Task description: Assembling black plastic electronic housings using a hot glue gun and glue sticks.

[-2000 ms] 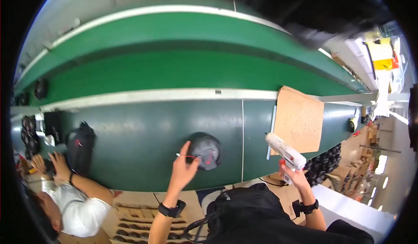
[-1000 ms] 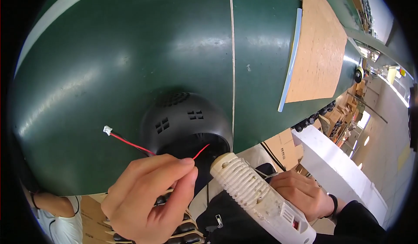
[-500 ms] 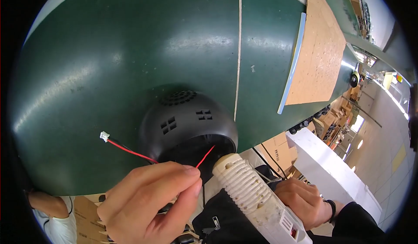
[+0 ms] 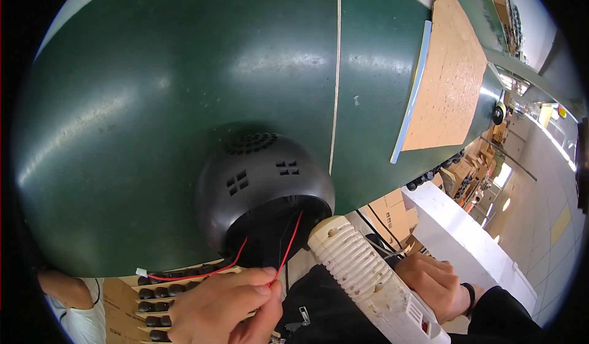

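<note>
A round black plastic housing with vent slots and a ring of small holes lies at the near edge of the green table, its wide opening toward me. My left hand is closed just below the opening, thumb and finger pinching a thin red wire that reaches into it. Another red lead curves from the opening to a white connector. My right hand is closed beside a cream-white ribbed tool, apparently around its grip, which is hidden. The tool's blunt tip is beside the housing's right rim.
The green table spreads ahead, crossed by a pale seam. Farther right lie a cardboard sheet and a light-blue strip. Below the table edge are a divided box of dark round parts, cartons and another person's arm.
My left hand has moved down, drawing the wire lower. The white connector has dropped from over the table to its near edge. The ribbed tool and my right hand have shifted slightly right.
</note>
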{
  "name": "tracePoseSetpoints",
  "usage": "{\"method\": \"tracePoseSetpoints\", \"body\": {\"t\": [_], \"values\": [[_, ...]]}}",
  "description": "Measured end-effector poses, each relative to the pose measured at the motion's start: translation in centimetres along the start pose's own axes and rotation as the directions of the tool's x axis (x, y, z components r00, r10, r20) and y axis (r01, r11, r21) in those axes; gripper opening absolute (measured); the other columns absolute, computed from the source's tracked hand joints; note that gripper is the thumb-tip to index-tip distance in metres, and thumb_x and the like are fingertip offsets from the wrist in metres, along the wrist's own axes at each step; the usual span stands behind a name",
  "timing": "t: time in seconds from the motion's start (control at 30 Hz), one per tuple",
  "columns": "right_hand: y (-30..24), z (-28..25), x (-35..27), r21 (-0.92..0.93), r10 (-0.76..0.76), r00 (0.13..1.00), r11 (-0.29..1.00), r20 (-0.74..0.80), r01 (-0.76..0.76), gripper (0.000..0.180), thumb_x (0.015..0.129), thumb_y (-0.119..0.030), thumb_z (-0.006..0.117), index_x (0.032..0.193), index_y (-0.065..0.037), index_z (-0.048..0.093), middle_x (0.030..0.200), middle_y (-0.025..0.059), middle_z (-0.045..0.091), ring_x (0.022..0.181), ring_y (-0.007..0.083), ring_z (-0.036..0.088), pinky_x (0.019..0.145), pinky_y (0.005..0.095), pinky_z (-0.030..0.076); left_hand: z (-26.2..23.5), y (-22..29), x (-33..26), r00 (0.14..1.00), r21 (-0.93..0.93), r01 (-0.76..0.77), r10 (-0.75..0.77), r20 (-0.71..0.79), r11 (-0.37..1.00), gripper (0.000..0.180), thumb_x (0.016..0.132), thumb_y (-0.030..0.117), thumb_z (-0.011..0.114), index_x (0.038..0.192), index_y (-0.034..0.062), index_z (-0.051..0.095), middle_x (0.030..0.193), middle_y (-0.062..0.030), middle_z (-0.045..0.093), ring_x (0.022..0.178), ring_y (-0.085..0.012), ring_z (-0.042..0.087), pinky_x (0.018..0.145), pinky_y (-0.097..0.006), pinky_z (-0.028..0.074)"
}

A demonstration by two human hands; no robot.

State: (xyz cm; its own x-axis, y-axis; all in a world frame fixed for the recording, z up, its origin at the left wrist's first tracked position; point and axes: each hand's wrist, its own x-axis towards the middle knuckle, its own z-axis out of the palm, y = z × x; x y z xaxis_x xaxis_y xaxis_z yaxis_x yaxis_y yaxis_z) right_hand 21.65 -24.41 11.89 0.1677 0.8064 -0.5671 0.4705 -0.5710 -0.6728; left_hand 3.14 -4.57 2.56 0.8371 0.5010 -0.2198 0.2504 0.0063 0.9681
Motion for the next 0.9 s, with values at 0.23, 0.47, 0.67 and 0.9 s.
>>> {"method": "tracePoseSetpoints", "body": {"t": [0.23,0.47,0.67,0.9], "values": [[0.0,-0.2,0.5,0.011,-0.018,1.000,1.000,0.018,0.018,0.023,0.090,-0.015,0.070,0.092,0.006,0.061,0.081,0.0176,0.066,0.068,0.0285,0.068,0.059,0.0353,0.055,-0.2,-0.1,-0.4,0.994,0.061,-0.037,0.030,0.103,0.997,0.029,0.076,-0.015,0.077,0.097,-0.0026,0.062,0.090,-0.0186,0.072,0.079,-0.0295,0.073,0.068,-0.033,0.058],[-0.4,-0.6,0.9,-0.001,-0.022,0.999,1.000,0.039,0.022,0.023,0.089,-0.014,0.070,0.092,0.007,0.061,0.081,0.0179,0.065,0.067,0.0290,0.067,0.057,0.0353,0.054,-0.4,-0.5,-0.4,0.989,0.036,-0.071,0.066,0.134,0.997,0.029,0.075,-0.015,0.078,0.096,-0.0022,0.062,0.089,-0.0186,0.072,0.078,-0.0310,0.073,0.068,-0.034,0.058],[-0.9,-0.2,0.9,-0.009,-0.008,1.000,1.000,0.025,0.009,0.023,0.090,-0.015,0.070,0.091,0.007,0.062,0.079,0.0172,0.065,0.066,0.0284,0.066,0.056,0.0349,0.053,-0.9,-0.5,0.0,0.996,-0.005,-0.085,0.085,0.024,0.996,0.031,0.078,-0.012,0.079,0.102,-0.0020,0.062,0.093,-0.0203,0.073,0.081,-0.0306,0.074,0.069,-0.032,0.059],[-1.1,0.0,0.8,0.045,0.044,0.999,0.998,0.031,-0.045,0.026,0.090,-0.019,0.073,0.089,0.005,0.063,0.079,0.0171,0.066,0.067,0.0274,0.068,0.057,0.0344,0.053,-0.5,-1.8,-2.3,0.952,-0.022,-0.227,0.217,-0.215,0.974,0.030,0.083,0.000,0.080,0.106,-0.0039,0.061,0.096,-0.0213,0.072,0.076,-0.0277,0.072,0.066,-0.032,0.059]]}}
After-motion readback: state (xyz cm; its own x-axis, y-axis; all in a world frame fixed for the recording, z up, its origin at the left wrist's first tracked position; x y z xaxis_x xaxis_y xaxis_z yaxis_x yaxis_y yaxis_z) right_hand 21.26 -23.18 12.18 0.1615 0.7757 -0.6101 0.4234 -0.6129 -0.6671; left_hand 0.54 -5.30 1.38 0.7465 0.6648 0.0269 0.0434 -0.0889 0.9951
